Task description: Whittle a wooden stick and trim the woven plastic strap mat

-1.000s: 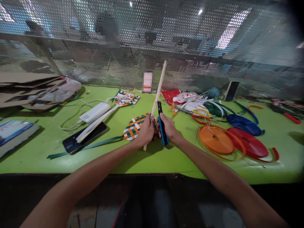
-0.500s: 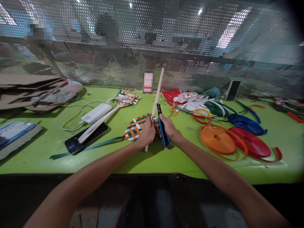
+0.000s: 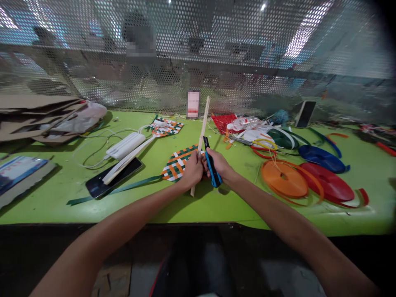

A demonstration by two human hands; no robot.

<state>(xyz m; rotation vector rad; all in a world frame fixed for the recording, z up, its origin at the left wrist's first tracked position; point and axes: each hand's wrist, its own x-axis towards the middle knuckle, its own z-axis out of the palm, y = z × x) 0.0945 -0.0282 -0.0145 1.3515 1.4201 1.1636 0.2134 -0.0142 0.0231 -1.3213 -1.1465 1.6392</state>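
Observation:
My left hand (image 3: pixel 193 168) is closed around a pale wooden stick (image 3: pixel 204 119), which stands tilted with its upper end pointing away from me. In my right hand (image 3: pixel 219 163) is a blue and black utility knife (image 3: pixel 213 167), gripped close against the stick. Whether its blade is out I cannot tell. Behind and partly under my left hand lies a woven piece (image 3: pixel 176 163) in orange, green and white, with a long green strip (image 3: pixel 136 184) trailing left from it.
To the left are a black phone (image 3: pixel 95 187), a white power strip (image 3: pixel 125 145), a second woven piece (image 3: pixel 168 128) and stacked cardboard (image 3: pixel 34 117). Rolls of orange (image 3: pixel 272 181), red (image 3: pixel 335 185) and blue strap (image 3: pixel 321 160) lie right, near a plastic bottle (image 3: pixel 246 123). A perforated screen (image 3: pixel 173 70) stands behind.
The stick's upper end has tipped slightly left and lower. Both hands keep their grips, and the view has shifted a little.

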